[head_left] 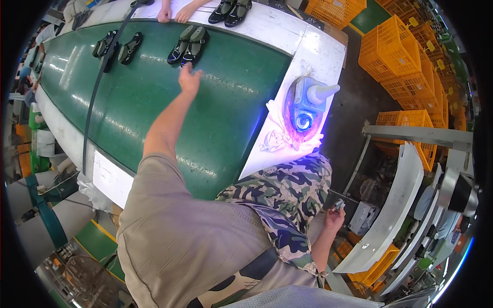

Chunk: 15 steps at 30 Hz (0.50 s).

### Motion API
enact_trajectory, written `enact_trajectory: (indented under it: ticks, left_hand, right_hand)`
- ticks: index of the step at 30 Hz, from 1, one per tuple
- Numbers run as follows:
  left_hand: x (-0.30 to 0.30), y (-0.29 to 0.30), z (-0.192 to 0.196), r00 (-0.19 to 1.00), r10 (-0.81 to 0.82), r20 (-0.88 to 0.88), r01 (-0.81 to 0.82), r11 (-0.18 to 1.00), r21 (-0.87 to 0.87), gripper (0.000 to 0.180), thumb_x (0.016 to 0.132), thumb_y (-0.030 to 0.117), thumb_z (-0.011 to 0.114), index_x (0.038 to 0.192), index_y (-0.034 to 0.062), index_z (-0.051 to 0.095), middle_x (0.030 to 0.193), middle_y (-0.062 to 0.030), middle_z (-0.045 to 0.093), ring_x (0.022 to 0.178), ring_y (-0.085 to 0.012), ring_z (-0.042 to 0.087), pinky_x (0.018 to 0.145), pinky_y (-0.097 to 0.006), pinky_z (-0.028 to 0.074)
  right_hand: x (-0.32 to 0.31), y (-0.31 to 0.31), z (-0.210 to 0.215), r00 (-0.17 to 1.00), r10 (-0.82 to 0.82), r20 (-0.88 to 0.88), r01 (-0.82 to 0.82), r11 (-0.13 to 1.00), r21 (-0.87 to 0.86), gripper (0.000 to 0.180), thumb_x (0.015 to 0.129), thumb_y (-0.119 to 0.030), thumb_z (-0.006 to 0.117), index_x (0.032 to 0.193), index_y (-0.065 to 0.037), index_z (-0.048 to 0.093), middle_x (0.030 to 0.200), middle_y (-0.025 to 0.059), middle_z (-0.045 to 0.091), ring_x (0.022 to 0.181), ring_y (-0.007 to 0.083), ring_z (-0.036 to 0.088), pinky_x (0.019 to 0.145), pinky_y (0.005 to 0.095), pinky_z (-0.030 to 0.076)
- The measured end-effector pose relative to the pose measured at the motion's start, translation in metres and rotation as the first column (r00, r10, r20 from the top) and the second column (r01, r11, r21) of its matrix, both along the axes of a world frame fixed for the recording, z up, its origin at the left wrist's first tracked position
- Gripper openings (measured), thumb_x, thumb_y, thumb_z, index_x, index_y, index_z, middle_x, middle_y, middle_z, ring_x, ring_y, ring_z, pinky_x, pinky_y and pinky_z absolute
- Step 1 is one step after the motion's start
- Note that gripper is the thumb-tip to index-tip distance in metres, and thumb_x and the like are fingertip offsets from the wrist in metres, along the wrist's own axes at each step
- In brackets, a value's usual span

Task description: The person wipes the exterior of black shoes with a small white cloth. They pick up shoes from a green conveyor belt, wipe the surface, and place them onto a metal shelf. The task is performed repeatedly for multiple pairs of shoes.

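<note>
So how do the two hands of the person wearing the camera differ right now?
The left hand is stretched out, open and empty, over the green conveyor belt near a pair of black shoes. The right hand hangs low beside the camouflage apron, closed on a small grey tool. Both are bare.

The person wears a khaki short-sleeved shirt [179, 231] and a camouflage apron [287, 190] (green, black, cream).

Orange crates [395, 49], blue-lit lamp device [305, 110], black cable [97, 87], camouflage apron [287, 190]
</note>
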<state>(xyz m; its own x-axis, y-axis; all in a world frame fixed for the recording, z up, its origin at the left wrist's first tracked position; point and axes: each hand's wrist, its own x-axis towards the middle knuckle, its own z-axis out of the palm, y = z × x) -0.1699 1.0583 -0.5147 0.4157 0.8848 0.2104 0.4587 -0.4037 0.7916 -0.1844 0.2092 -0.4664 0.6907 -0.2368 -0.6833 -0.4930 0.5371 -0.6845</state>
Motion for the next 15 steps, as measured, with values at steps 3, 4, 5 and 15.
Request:
enact_trajectory:
  ticks: [3,4,5,15]
  left_hand:
    - [0.03,0.052,0.029,0.988,0.013,-0.153,-0.009,1.0,0.029,0.071,0.068,0.023,0.083,0.129,-0.0019,0.056,0.122,-0.02,0.063,0.109,-0.0345,0.062,0.096,-0.041,0.048]
    - [0.039,0.069,0.034,0.985,0.024,-0.17,-0.016,0.999,0.049,0.073,0.066,0.025,0.084,0.128,-0.0021,0.056,0.123,-0.0203,0.062,0.11,-0.0347,0.062,0.096,-0.041,0.047]
    - [0.055,0.068,0.052,0.982,-0.027,-0.185,0.031,0.999,0.017,0.079,0.065,0.027,0.085,0.131,-0.0018,0.053,0.125,-0.0212,0.061,0.113,-0.0341,0.061,0.098,-0.041,0.047]
    - [0.104,0.085,0.053,0.629,-0.158,-0.761,0.048,0.985,-0.165,0.094,0.065,0.054,0.081,0.136,0.0018,0.048,0.136,-0.02,0.053,0.124,-0.0332,0.055,0.102,-0.044,0.046]
  right_hand:
    - [0.004,0.01,0.01,1.0,-0.024,-0.005,0.024,0.999,-0.04,0.011,0.091,-0.023,0.065,0.099,-0.016,0.063,0.089,0.0018,0.067,0.081,0.0211,0.064,0.068,0.0402,0.046]
    - [0.011,0.012,0.014,1.0,-0.02,-0.009,0.02,0.999,-0.044,0.011,0.091,-0.024,0.065,0.099,-0.016,0.063,0.089,0.0013,0.067,0.081,0.021,0.064,0.068,0.0402,0.046]
    - [0.006,0.013,0.019,0.999,-0.044,-0.009,0.044,0.997,-0.056,0.01,0.091,-0.024,0.065,0.098,-0.017,0.063,0.089,0.0008,0.067,0.081,0.0209,0.064,0.068,0.0402,0.046]
    - [0.032,0.025,0.072,0.997,-0.006,0.077,0.016,0.991,-0.13,0.014,0.091,-0.025,0.066,0.097,-0.013,0.064,0.088,0.0002,0.068,0.083,0.0188,0.064,0.073,0.0402,0.044]
